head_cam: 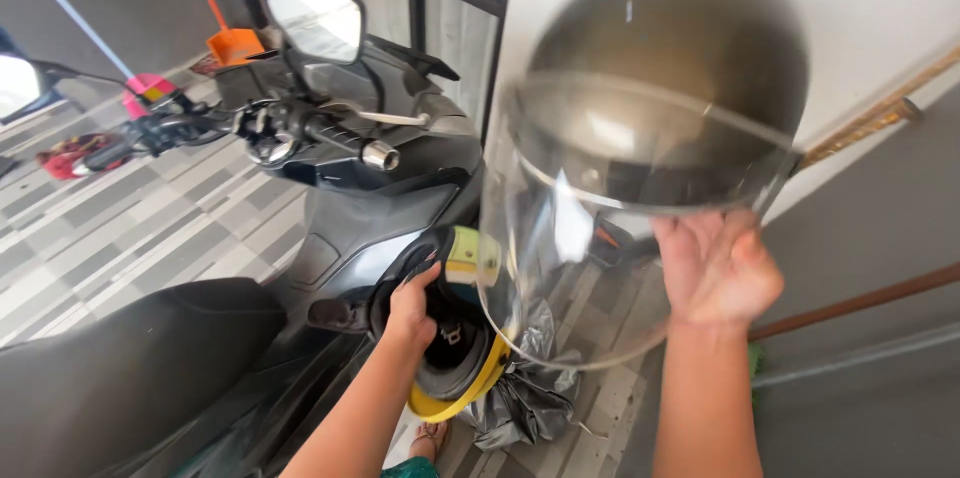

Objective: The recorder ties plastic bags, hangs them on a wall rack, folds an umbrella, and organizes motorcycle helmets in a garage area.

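Note:
My right hand [718, 271] holds up a dark olive helmet [680, 48] by its lower rim. The helmet's clear visor [560, 258] hangs down in front and is blurred. Lower down, my left hand [412, 306] grips the rim of a second helmet [455, 358], yellow with a dark padded inside. That yellow helmet sits beside the footwell of a grey scooter [390, 208]. Both forearms reach up from the bottom edge.
The scooter's black seat [120, 358] fills the lower left, with its handlebar [330, 138] and mirror [315, 16] above. A crumpled grey cover [530, 398] lies on the tiled floor. A white wall [880, 18] and wooden poles [860, 303] stand at the right.

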